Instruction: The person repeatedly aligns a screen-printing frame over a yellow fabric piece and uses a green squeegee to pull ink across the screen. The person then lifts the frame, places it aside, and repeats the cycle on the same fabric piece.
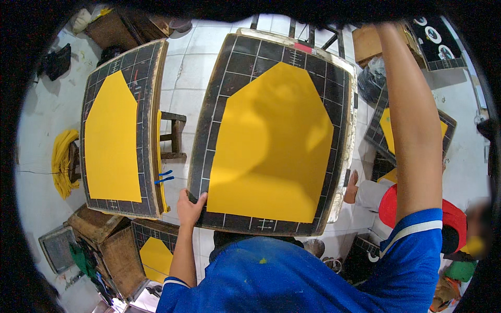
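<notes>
1. Head view: my left hand [189,207] is curled around the near left corner of the big black gridded board [237,68], thumb on top.
2. A yellow sheet [271,146] lies across the board's middle.
3. My right arm reaches past the far right corner; the hand's out of frame.

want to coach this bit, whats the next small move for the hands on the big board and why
Probably steady the near-left corner and ease the board level. The left hand has its grip on that corner only, the right arm reaches past the far edge with its hand out of view, and the yellow sheet lies loose on top, so a tilt could slide it.
</notes>
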Demonstrator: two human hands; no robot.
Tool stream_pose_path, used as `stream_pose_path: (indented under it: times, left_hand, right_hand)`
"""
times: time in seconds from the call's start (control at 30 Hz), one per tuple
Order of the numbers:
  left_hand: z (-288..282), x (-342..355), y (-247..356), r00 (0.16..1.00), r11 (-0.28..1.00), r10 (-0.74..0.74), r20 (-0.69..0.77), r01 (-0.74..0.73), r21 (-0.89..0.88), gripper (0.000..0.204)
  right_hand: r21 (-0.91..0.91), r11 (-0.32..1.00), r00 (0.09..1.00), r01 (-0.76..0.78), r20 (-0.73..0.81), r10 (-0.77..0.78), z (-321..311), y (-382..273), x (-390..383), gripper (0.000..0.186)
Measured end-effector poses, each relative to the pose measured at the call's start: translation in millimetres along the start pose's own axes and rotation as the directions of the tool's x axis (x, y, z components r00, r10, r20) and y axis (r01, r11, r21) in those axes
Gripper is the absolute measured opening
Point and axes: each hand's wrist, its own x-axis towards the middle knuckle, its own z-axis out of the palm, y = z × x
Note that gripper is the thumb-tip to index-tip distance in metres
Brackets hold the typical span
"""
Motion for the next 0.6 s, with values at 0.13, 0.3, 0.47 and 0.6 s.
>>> stream_pose_path:
  times: [0.13,0.3,0.47,0.6]
  left_hand:
    - [-12,0,19,0.949,0.995,-0.004,0.316,-0.029,0.098,0.069]
    - [-12,-6,37,0.939,1.0,-0.012,0.342,0.004,0.025,0.072]
    - [-13,-2,45,0.93,0.998,-0.053,0.365,0.037,0.051,0.068]
    - [-16,14,51,0.927,1.0,-0.004,0.375,-0.005,0.023,0.068]
  right_hand:
    - [0.088,0.995,0.999,0.041,-0.003,-0.041,5,8,10,0.076]
    - [0.051,0.998,1.0,0.026,-0.002,-0.025,7,12,19,0.075]
    - [0.043,0.999,1.0,-0.013,0.009,0.013,3,6,24,0.074]
    - [0.045,0.999,1.0,-0.023,0.015,0.022,-1,1,35,0.075]
